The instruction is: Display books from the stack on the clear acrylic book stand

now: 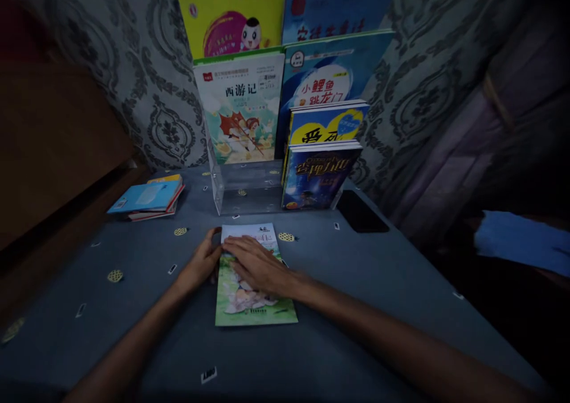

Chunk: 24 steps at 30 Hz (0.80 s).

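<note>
While the right hand [258, 266] lies palm down upon the book [249, 302], with its fingers extended toward the left edge, the left hand [202, 265] is placed at this same edge, near the far corner, its fingers bent. The right hand is flat and grasps nothing; whether the left one pinches the edge, I cannot tell, since its fingertips are partly hidden. The book rests closed on the table [133, 343], its long axis running away from the person, and the right hand is nearer to its middle. Beyond its far end is a transparent stand [249, 201] carrying several books [243, 118]; leftward lies a small stack [146, 196], rightward a black phone [363, 213].
</note>
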### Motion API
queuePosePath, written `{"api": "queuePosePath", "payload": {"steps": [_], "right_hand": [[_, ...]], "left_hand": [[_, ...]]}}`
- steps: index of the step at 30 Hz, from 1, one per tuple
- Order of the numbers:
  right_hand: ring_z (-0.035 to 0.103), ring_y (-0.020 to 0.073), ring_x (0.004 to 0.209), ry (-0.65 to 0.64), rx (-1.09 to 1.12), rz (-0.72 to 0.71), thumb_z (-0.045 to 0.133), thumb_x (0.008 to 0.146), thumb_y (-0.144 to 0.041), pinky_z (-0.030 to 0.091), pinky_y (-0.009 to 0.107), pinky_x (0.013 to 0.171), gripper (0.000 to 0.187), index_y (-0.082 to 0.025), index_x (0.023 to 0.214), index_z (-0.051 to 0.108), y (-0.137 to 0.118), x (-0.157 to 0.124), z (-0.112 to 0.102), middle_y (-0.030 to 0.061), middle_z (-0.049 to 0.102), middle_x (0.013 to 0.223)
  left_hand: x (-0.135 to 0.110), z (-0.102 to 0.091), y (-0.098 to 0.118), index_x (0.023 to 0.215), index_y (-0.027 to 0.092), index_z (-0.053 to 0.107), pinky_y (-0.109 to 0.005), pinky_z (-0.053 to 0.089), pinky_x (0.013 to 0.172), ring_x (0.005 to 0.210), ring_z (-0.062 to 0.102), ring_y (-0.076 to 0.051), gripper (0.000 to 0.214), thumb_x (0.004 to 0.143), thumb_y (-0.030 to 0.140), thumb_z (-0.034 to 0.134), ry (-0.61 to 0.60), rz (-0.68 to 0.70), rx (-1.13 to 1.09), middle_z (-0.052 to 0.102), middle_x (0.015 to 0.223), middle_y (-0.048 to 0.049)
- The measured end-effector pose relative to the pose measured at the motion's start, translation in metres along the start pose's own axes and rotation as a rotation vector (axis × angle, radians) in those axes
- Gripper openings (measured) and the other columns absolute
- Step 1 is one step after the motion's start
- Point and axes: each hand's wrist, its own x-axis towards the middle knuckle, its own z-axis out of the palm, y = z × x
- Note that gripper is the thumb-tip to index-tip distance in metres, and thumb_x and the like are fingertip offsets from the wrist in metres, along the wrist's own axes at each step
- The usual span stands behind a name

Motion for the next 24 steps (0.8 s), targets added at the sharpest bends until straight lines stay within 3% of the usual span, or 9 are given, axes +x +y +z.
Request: {"api": "queuePosePath", "payload": {"steps": [5, 11, 16, 19, 24], "right_hand": [[0.038, 0.0254, 0.141, 0.003, -0.093, 0.105, 0.044, 0.098, -0.024, 0.029, 0.047, 0.119, 0.044, -0.009, 0.139, 0.048, 0.023, 0.004, 0.000, 0.0175, 0.049, 0.146], [0.044, 0.0287, 0.137, 0.108, -0.217, 0.308, 0.041, 0.098, -0.028, 0.035, 0.051, 0.115, 0.044, -0.010, 0.137, 0.052, 0.061, -0.021, -0.014, 0.0183, 0.052, 0.144], [0.052, 0.0281, 0.130, 0.179, -0.239, 0.299, 0.039, 0.097, -0.025, 0.040, 0.052, 0.110, 0.042, -0.014, 0.134, 0.056, 0.077, -0.039, -0.019, 0.0154, 0.059, 0.137], [0.053, 0.0280, 0.129, 0.196, -0.255, 0.298, 0.041, 0.097, -0.027, 0.041, 0.051, 0.109, 0.041, -0.016, 0.132, 0.058, 0.077, -0.041, -0.018, 0.0144, 0.060, 0.136], [0.050, 0.0294, 0.131, 0.158, -0.241, 0.309, 0.040, 0.097, -0.028, 0.039, 0.051, 0.110, 0.043, -0.010, 0.132, 0.057, 0.075, -0.040, -0.020, 0.0171, 0.058, 0.138]], "left_hand": [[0.003, -0.001, -0.002, 0.143, 0.008, 0.033, -0.016, 0.031, 0.029, 0.028, 0.043, -0.009, 0.068, 0.087, 0.041, 0.051, -0.038, -0.011, 0.168, 0.049, 0.044, 0.0114], [0.003, -0.003, -0.001, 0.146, 0.006, 0.034, -0.017, 0.032, 0.032, 0.029, 0.046, -0.011, 0.068, 0.088, 0.039, 0.048, -0.036, -0.014, 0.280, 0.048, 0.040, 0.0106], [0.003, -0.004, 0.009, 0.145, 0.006, 0.038, -0.022, 0.041, 0.044, 0.032, 0.048, -0.012, 0.061, 0.090, 0.032, 0.045, -0.037, 0.024, 0.428, 0.051, 0.043, 0.0089], [0.004, -0.001, 0.014, 0.144, 0.009, 0.040, -0.025, 0.044, 0.052, 0.042, 0.056, -0.015, 0.056, 0.093, 0.032, 0.042, -0.007, 0.053, 0.703, 0.062, 0.057, 0.0015], [0.004, 0.003, 0.021, 0.143, 0.013, 0.043, -0.034, 0.047, 0.070, 0.082, 0.070, -0.028, 0.049, 0.098, 0.031, 0.036, 0.035, 0.075, 1.217, 0.073, 0.091, -0.0145]]}}
